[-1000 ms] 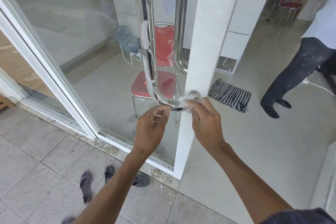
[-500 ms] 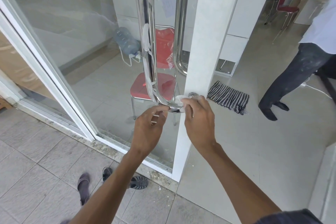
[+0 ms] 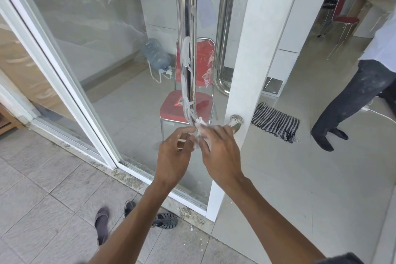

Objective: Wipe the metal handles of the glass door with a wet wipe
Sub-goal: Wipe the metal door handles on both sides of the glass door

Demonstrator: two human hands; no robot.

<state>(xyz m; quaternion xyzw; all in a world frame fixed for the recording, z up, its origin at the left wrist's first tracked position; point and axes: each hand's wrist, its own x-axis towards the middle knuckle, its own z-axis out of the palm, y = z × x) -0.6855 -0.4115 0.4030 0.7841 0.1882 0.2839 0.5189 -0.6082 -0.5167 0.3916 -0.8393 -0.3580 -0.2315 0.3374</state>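
We reach both arms forward and up to the lower bend of the near metal handle (image 3: 186,53) on the glass door (image 3: 102,49). Our right hand (image 3: 220,150) is seen from the back, wrist bent a little, and its fingers are curled around the white wet wipe (image 3: 200,126), which they press on the handle where it curves toward the white door edge (image 3: 255,70). The wipe stands out just above and to the left of these fingers. Our left hand (image 3: 174,156) is just beside it, on its left, fingers loosely curled with the tips near the wipe; because of blur we cannot tell if they pinch it. The second handle (image 3: 222,38) rises behind the glass, above the right fingers. White strips stick on the near handle above the fingers. We can read no writing or label anywhere.
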